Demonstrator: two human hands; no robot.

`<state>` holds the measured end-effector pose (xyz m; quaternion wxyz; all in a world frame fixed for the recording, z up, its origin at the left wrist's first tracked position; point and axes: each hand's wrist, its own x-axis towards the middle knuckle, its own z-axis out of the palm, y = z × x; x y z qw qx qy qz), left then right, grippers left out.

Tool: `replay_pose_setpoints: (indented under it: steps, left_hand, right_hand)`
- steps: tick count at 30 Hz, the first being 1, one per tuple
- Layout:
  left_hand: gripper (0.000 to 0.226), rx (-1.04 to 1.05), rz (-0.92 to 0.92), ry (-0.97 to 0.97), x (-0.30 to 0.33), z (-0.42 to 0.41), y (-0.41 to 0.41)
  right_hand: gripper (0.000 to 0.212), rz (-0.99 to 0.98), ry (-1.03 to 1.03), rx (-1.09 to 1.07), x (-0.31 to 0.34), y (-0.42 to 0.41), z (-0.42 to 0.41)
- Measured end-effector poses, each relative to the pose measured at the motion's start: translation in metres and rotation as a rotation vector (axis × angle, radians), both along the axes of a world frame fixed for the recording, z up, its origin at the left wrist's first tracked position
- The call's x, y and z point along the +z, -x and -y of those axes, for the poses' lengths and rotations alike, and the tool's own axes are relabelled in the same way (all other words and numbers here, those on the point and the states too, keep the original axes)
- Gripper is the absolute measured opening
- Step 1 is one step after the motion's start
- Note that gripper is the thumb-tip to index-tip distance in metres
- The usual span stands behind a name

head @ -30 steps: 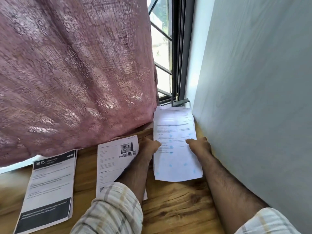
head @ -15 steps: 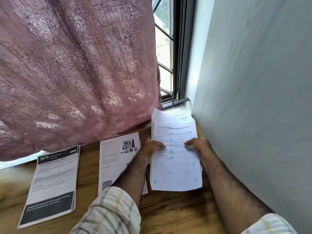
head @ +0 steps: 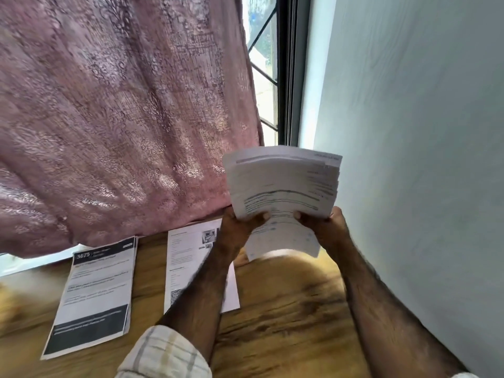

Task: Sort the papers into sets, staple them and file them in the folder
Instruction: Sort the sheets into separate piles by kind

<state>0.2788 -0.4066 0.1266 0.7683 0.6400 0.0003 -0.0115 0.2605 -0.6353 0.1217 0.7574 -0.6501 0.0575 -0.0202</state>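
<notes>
You are now holding the thick stack of white printed papers (head: 283, 186) up off the brown wooden table (head: 286, 309), where a second ago it was lying flat at about one o'clock. Your left hand (head: 240, 227) and right hand (head: 321, 227) are each pinching its lower half, thumbs on the top sheet, the top fanning away from you. The black-banded printed sheet (head: 95, 296) at nine o'clock and the white photo sheet (head: 188, 257) are lying where they were, so sorting is only starting.

Pink patterned curtain (head: 117, 118), dark-framed window (head: 283, 77), pale wall (head: 409, 132), seemingly wooden table (head: 286, 323)
</notes>
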Motion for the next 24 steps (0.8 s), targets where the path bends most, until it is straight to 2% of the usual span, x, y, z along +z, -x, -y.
replay_pose_setpoints:
  steps: [4, 8, 13, 16, 20, 24]
  left_hand:
    - [0.040, 0.060, -0.037, -0.030, -0.033, 0.001, 0.019]
    - [0.039, 0.017, -0.079, -0.029, -0.056, 0.006, 0.034]
    - [0.044, -0.015, -0.067, -0.066, -0.058, 0.001, 0.039]
    - [0.046, -0.024, -0.009, -0.061, -0.043, -0.003, 0.035]
    - [0.040, -0.010, -0.035, -0.068, -0.038, -0.003, 0.032]
    - [0.036, 0.012, -0.067, -0.088, -0.047, 0.005, 0.040]
  right_hand:
    - [0.020, -0.080, 0.045, 0.021, -0.022, 0.019, 0.000]
    - [0.027, -0.074, 0.080, 0.034, -0.040, 0.032, 0.001]
    - [0.038, -0.067, 0.137, 0.097, -0.037, 0.031, 0.003]
    - [0.045, -0.065, 0.078, 0.097, -0.031, 0.021, 0.010]
    - [0.040, -0.109, 0.068, 0.055, -0.033, 0.022, 0.009]
    - [0.041, -0.088, 0.051, 0.099, -0.038, 0.035, 0.003]
